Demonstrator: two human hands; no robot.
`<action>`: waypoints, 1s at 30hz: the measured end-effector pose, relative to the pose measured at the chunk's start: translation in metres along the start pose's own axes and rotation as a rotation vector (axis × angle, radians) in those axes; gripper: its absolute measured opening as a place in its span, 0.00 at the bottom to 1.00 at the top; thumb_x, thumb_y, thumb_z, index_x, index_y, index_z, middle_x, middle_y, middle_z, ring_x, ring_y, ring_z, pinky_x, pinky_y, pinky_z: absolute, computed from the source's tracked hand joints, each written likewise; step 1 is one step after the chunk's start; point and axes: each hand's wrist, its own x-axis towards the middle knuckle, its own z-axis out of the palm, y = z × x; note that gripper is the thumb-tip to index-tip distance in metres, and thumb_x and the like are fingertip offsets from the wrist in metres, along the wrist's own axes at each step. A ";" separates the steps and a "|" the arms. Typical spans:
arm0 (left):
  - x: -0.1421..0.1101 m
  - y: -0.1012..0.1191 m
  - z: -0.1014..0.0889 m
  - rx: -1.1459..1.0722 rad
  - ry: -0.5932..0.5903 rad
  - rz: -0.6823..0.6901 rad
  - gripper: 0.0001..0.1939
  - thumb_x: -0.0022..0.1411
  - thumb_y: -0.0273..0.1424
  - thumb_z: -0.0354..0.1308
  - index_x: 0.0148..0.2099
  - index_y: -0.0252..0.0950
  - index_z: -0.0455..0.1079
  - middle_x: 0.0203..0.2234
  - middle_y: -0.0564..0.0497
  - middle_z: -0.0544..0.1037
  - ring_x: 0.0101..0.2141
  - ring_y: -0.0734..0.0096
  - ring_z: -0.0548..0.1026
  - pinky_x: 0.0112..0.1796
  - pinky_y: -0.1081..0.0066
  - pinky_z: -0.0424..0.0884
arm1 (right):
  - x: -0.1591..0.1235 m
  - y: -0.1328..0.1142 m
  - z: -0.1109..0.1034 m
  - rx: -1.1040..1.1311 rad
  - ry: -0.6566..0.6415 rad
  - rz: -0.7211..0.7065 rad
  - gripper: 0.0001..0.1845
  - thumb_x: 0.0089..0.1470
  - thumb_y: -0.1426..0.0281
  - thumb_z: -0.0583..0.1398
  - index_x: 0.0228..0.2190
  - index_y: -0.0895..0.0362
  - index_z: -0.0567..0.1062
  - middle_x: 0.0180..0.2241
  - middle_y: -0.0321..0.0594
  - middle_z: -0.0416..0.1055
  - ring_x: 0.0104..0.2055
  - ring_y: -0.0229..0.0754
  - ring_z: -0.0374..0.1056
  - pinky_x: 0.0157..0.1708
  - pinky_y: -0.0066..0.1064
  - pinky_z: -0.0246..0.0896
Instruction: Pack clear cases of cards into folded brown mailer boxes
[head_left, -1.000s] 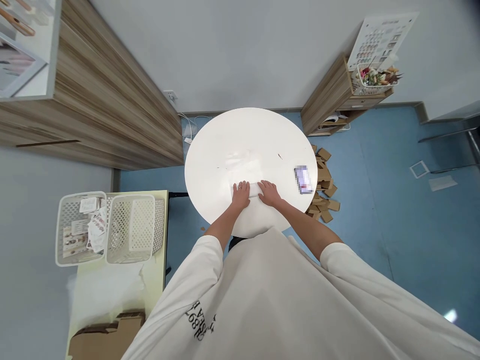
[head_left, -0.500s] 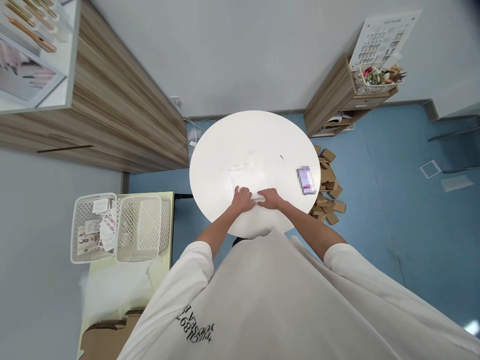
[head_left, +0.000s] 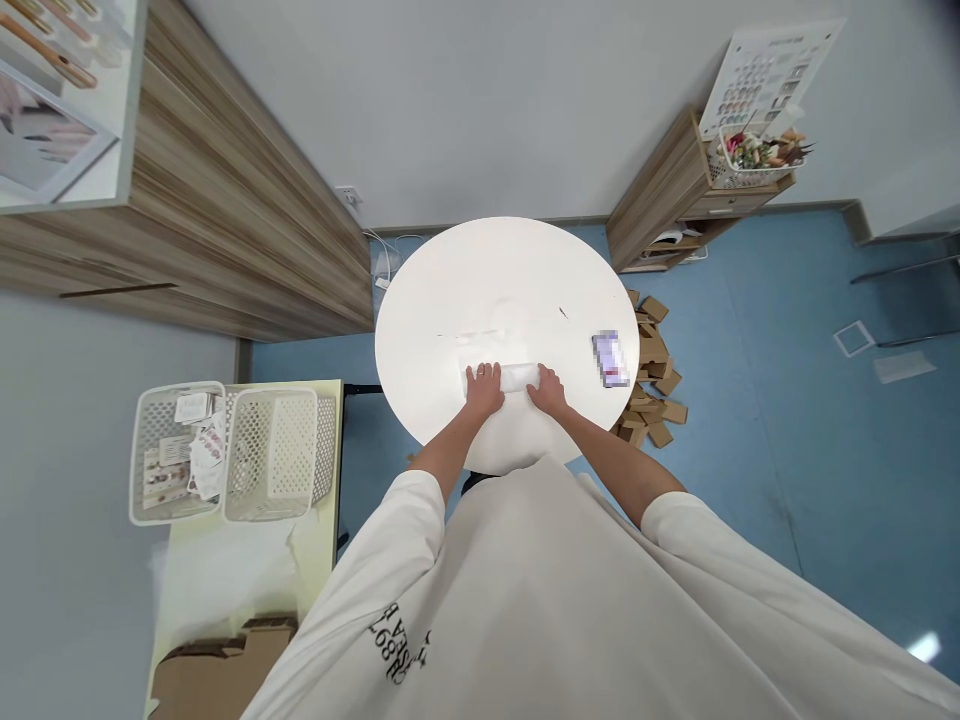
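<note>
A white rolled-up bundle (head_left: 520,378), perhaps a thin wrapping sheet, lies crosswise on the round white table (head_left: 435,280) near its front. My left hand (head_left: 484,390) grips the bundle's left end, its fingers curled over the top. At the right end, my right hand (head_left: 548,390) is closed around it in the same way. A pale flat sheet (head_left: 472,352), hard to make out against the table, reaches out beyond the bundle. Whatever may be wrapped inside is hidden.
A blurred purple packet (head_left: 610,358) lies at the table's right side, with a small dark mark (head_left: 563,312) nearby. White baskets (head_left: 271,458) stand on a side table at left. Flattened cardboard pieces (head_left: 651,350) lie on the floor at right; a wooden cabinet (head_left: 247,190) stands at left.
My hands have spread apart along the bundle, the right one moving rightward. More of the white roll shows between them, and it sits slightly farther forward.
</note>
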 end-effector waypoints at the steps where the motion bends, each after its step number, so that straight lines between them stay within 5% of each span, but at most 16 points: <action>1: 0.000 -0.001 0.002 0.001 -0.007 0.003 0.38 0.63 0.31 0.53 0.73 0.32 0.51 0.67 0.33 0.59 0.68 0.43 0.54 0.66 0.39 0.41 | 0.000 0.000 0.002 0.014 -0.001 0.016 0.36 0.66 0.59 0.49 0.70 0.55 0.48 0.64 0.56 0.58 0.61 0.59 0.61 0.55 0.47 0.60; 9: -0.001 -0.003 0.003 -0.016 -0.038 0.010 0.38 0.61 0.33 0.59 0.71 0.30 0.54 0.69 0.31 0.56 0.69 0.43 0.52 0.67 0.42 0.39 | 0.002 -0.017 0.008 0.332 0.037 0.236 0.26 0.63 0.57 0.53 0.58 0.55 0.65 0.59 0.52 0.62 0.60 0.54 0.60 0.56 0.43 0.58; 17: 0.000 -0.002 0.002 -0.090 -0.028 -0.013 0.35 0.65 0.38 0.58 0.71 0.34 0.55 0.67 0.32 0.59 0.69 0.40 0.53 0.67 0.42 0.39 | 0.004 -0.042 0.016 0.383 0.114 0.374 0.24 0.59 0.56 0.58 0.51 0.56 0.66 0.55 0.55 0.63 0.59 0.59 0.59 0.55 0.47 0.55; 22: -0.002 0.002 0.004 -0.080 0.018 0.089 0.32 0.67 0.30 0.54 0.71 0.42 0.56 0.71 0.39 0.54 0.70 0.44 0.48 0.67 0.43 0.39 | 0.006 -0.044 0.021 0.398 0.167 0.395 0.19 0.58 0.58 0.59 0.46 0.55 0.66 0.52 0.54 0.65 0.56 0.58 0.60 0.54 0.48 0.55; 30: 0.004 0.004 0.006 -0.005 0.000 0.150 0.33 0.65 0.21 0.48 0.70 0.42 0.59 0.64 0.36 0.62 0.65 0.46 0.59 0.64 0.44 0.46 | 0.013 -0.052 0.023 0.461 0.129 0.462 0.12 0.58 0.62 0.59 0.40 0.55 0.67 0.51 0.56 0.65 0.57 0.61 0.60 0.53 0.53 0.56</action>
